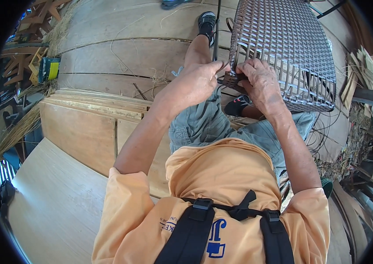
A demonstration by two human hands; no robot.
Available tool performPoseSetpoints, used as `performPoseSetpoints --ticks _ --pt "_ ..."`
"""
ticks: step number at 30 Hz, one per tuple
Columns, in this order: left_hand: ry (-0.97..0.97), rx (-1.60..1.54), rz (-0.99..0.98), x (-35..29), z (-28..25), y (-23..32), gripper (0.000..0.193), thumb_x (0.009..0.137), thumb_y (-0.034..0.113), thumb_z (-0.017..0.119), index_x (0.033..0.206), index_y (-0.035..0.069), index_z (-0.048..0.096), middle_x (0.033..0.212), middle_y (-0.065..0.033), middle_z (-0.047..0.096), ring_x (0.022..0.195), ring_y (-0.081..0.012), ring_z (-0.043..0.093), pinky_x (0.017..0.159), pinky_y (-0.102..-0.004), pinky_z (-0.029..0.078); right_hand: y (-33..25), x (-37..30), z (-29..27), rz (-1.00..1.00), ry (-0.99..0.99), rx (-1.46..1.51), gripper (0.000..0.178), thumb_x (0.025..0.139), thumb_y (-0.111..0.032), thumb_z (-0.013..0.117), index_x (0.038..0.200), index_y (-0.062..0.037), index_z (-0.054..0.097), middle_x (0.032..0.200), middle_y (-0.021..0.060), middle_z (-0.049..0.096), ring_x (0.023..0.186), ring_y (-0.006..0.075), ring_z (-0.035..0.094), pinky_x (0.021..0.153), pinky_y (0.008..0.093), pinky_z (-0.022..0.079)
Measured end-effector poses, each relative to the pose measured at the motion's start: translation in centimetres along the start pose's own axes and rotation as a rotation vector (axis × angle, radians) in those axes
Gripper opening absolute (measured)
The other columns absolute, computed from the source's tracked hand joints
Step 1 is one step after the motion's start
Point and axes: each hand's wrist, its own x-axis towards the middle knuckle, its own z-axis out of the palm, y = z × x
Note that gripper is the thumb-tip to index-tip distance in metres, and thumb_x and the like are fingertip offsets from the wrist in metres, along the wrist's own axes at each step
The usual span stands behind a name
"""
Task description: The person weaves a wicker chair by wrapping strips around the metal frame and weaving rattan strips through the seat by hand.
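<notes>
A large brown wicker piece [283, 33], woven from flat glossy strands, leans across my legs at the upper right. Its near side has open, uncrossed strands around a gap. My left hand [199, 82] is closed beside its near left corner, thumb and forefinger pinching a thin dark strand [224, 69]. At that same corner my right hand [259, 81] curls its fingers over the wicker edge, gripping it. Its fingertips are partly hidden, so any strand under them cannot be made out. The two hands are close together but apart.
Stacked plywood boards [78, 123] and a pale sheet [59, 198] lie at my left. Wooden brackets [41, 17] and a bundle of dry fibre [17, 132] are farther left. Loose strands litter the plank floor [103, 61]. Wood strips [369, 72] and scraps crowd the right side.
</notes>
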Motion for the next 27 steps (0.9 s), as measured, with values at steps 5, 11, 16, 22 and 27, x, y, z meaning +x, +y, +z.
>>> performPoseSetpoints --ticks 5,11,16,22,27 --pt "-0.041 0.012 -0.044 0.0 -0.4 0.6 0.035 0.083 0.003 0.044 0.117 0.009 0.053 0.082 -0.0205 0.060 0.076 -0.0310 0.060 0.073 -0.0369 0.045 -0.2 -0.1 -0.2 -0.005 -0.008 -0.036 0.032 0.071 -0.002 0.063 0.100 -0.0125 0.059 0.103 0.0058 0.054 0.099 0.0273 0.051 0.084 0.0390 0.040" --pt "0.026 0.021 0.078 0.1 -0.4 0.6 0.036 0.083 0.004 0.043 0.117 0.010 0.053 0.082 -0.0216 0.059 0.075 -0.0324 0.059 0.072 -0.0378 0.045 0.4 -0.4 -0.1 -0.028 -0.012 -0.014 0.035 0.070 -0.005 0.065 0.103 -0.0120 0.057 0.104 0.0067 0.054 0.100 0.0276 0.049 0.085 0.0396 0.040" --pt "-0.026 0.036 0.036 0.3 -0.5 0.7 0.035 0.082 0.004 0.043 0.116 0.007 0.053 0.076 -0.0203 0.057 0.072 -0.0292 0.059 0.069 -0.0377 0.044 1.4 -2.2 -1.7 0.089 0.133 0.018 0.040 0.067 -0.009 0.070 0.104 -0.0113 0.056 0.103 0.0084 0.054 0.101 0.0292 0.048 0.088 0.0387 0.040" --pt "-0.026 0.144 0.009 0.3 -0.5 0.2 0.036 0.082 0.005 0.043 0.117 0.008 0.054 0.072 -0.0178 0.055 0.066 -0.0237 0.055 0.068 -0.0349 0.044 1.6 -2.3 -1.0 0.117 0.024 -0.015 0.035 0.067 -0.009 0.069 0.100 -0.0125 0.057 0.097 0.0072 0.055 0.098 0.0280 0.049 0.085 0.0392 0.040" --pt "-0.048 0.056 0.004 0.4 -0.5 1.1 0.036 0.083 0.005 0.042 0.117 0.009 0.054 0.068 -0.0156 0.051 0.063 -0.0204 0.051 0.067 -0.0323 0.043 1.7 -2.7 -0.8 0.135 0.039 -0.029 0.031 0.068 -0.010 0.068 0.097 -0.0126 0.057 0.093 0.0061 0.056 0.095 0.0274 0.050 0.082 0.0390 0.040"
